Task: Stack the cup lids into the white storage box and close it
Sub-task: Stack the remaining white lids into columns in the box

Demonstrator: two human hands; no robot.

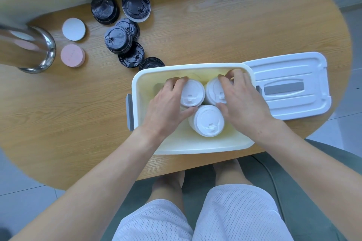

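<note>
Both hands are reaching into the open white rectangular plastic storage box (pixel 193 146) on the oval wooden table (pixel 58 103): the left hand (pixel 168 103) is curling fingers and thumb around one stack of white plastic cup lids (pixel 191 93), the right hand (pixel 242 100) is gripping a second white stack (pixel 213 92), and a third white stack (pixel 208 120) is standing free just in front of them. The box's white lid with grey handle (pixel 288 86) is lying flat beside the box, while black plastic cup lids (pixel 119 39) are sitting scattered on the table beyond it.

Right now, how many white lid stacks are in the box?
3: one under the left hand, one under the right hand, one nearer the person. Hands may hide others.
</note>
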